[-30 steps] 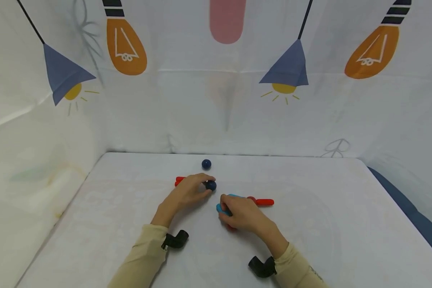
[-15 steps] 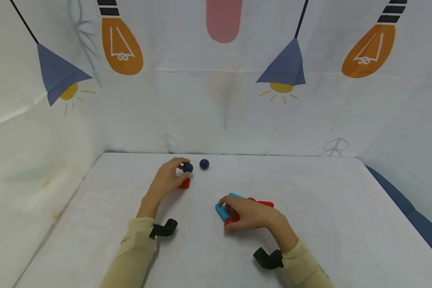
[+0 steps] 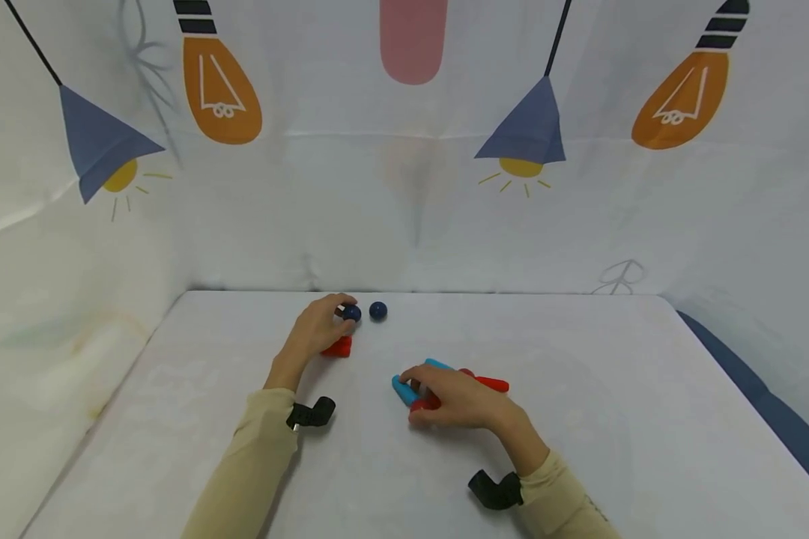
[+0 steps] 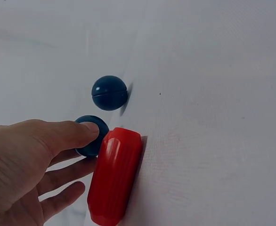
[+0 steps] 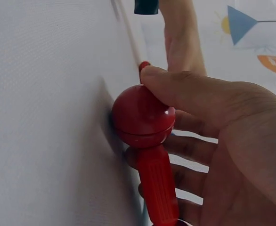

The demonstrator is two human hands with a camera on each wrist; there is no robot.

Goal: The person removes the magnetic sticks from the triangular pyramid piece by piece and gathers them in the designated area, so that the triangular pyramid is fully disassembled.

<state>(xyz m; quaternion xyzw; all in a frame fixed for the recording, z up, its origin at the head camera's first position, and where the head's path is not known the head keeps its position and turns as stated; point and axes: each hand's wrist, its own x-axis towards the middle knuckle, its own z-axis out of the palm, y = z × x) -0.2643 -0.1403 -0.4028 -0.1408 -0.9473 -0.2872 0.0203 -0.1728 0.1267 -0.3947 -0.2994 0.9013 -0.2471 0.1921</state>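
Observation:
My left hand [image 3: 310,328] pinches a dark blue ball [image 4: 92,146] between thumb and fingers near the table's far edge. Just to its right is a second dark blue ball [image 3: 378,311], with a seam round it in the left wrist view. A ridged red rod [image 4: 114,176] lies close beside the left fingers. My right hand [image 3: 461,397] holds a glossy red ball [image 5: 142,115], thumb on top and fingers curled behind. A ridged red rod [image 5: 158,186] meets that ball. Light blue rods [image 3: 404,391] show beyond the right fingers; their joints are partly hidden.
Past the right knuckles, another red ball [image 3: 467,372] and a red rod [image 3: 494,384] stick out. The white tabletop [image 3: 607,419] ends at a printed cloth wall [image 3: 350,202]. Each wrist carries a black camera mount [image 3: 495,490].
My left hand has carried the dark blue ball left and away, from mid-table to beside the second one. My right fingers have shifted onto the red ball, and its pieces have moved slightly left.

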